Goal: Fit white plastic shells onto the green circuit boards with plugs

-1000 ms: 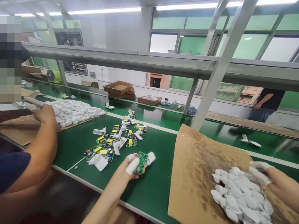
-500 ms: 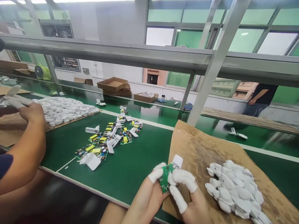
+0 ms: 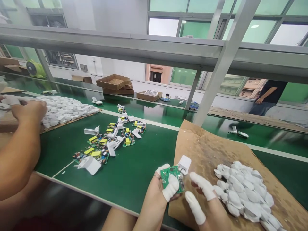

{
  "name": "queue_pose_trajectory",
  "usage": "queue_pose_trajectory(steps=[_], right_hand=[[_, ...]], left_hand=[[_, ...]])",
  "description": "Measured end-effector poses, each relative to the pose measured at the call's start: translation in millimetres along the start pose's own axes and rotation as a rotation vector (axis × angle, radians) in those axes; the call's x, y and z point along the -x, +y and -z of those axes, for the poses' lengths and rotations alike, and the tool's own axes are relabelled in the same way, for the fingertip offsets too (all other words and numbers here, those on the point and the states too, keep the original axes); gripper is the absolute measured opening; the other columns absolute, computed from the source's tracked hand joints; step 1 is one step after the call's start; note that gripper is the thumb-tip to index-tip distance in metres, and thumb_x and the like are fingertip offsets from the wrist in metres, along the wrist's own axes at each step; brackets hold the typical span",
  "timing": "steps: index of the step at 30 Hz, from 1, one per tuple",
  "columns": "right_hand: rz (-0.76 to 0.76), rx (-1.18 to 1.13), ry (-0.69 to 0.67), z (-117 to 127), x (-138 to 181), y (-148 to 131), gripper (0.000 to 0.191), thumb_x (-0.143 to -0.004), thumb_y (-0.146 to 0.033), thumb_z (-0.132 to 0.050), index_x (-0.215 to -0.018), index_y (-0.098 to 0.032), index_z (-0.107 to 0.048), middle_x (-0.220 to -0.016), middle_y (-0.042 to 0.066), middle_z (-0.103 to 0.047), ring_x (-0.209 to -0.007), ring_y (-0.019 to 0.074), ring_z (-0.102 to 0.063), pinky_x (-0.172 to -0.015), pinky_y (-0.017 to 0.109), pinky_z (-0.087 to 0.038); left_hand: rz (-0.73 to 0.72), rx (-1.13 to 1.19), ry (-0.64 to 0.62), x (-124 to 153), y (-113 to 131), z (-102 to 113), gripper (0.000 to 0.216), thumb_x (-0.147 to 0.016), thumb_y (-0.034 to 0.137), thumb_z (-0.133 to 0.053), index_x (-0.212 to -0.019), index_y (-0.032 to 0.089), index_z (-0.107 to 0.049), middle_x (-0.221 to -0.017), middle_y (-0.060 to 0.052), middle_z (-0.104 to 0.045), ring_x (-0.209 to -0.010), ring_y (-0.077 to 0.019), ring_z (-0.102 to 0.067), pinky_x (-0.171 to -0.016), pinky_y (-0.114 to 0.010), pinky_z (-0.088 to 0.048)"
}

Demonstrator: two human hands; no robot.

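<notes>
My left hand (image 3: 160,189), with white covers on its fingertips, grips a green circuit board (image 3: 166,176), its thumb pressed over the face. A white plastic piece (image 3: 185,163) is joined to the board's upper right corner by a dark wire. Just to the right, my right hand (image 3: 213,203) is off the board, its white-covered thumb and forefinger apart and nothing visible between them. Beside that hand, a pile of white oval pieces (image 3: 245,192) lies on a stained cardboard sheet (image 3: 199,150).
Several circuit boards (image 3: 128,141) with yellow parts and white plastic pieces lie on the green bench (image 3: 134,179). At left, a co-worker's arm (image 3: 26,138) reaches over another white pile (image 3: 67,109). A sloping metal post (image 3: 216,70) rises behind the cardboard.
My right hand has let go of the board and drawn back to the right. My left thumb now lies across the board, which is turned more face-up.
</notes>
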State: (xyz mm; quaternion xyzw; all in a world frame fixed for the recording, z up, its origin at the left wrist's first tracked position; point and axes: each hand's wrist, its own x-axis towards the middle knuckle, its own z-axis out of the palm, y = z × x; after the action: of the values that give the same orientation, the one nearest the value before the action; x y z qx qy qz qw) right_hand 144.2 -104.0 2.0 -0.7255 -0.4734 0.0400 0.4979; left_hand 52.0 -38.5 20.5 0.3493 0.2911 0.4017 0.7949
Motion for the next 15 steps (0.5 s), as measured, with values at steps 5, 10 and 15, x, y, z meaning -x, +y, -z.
queue_pose_trajectory(steps=[5, 10, 15], right_hand=[[-0.178, -0.170, -0.255, -0.6, -1.5, -4.8, 0.061, -0.066, -0.061, -0.034, -0.105, -0.016, -0.048, -0.078, 0.006, -0.064, -0.069, 0.0193, -0.059, -0.064, 0.028, -0.047], [-0.286, -0.316, -0.330, -1.8, -8.2, -16.5, 0.067, -0.065, -0.062, -0.037, -0.105, -0.010, -0.048, -0.098, 0.011, -0.059, -0.103, 0.0220, -0.046, -0.078, 0.026, -0.044], [-0.334, -0.542, -0.337, -5.2, -9.8, -26.8, 0.064, -0.061, -0.061, -0.045, -0.105, -0.014, -0.050, -0.107, 0.007, -0.055, -0.105, 0.0220, -0.043, -0.086, 0.027, -0.039]], left_hand=[[-0.038, -0.045, 0.041, 5.5, 1.4, -2.1, 0.058, -0.055, 0.038, -0.066, -0.099, 0.014, -0.038, -0.089, -0.008, -0.057, -0.068, -0.0148, -0.054, -0.053, -0.022, -0.043], [-0.094, 0.035, 0.019, 9.5, 1.1, -1.0, 0.049, -0.055, 0.032, -0.067, -0.094, 0.013, -0.044, -0.090, -0.007, -0.060, -0.076, -0.0137, -0.054, -0.066, -0.022, -0.042], [-0.036, 0.086, -0.086, 9.2, -0.1, 4.0, 0.048, -0.056, 0.030, -0.067, -0.096, 0.015, -0.046, -0.092, -0.008, -0.060, -0.081, -0.0157, -0.054, -0.075, -0.027, -0.040]])
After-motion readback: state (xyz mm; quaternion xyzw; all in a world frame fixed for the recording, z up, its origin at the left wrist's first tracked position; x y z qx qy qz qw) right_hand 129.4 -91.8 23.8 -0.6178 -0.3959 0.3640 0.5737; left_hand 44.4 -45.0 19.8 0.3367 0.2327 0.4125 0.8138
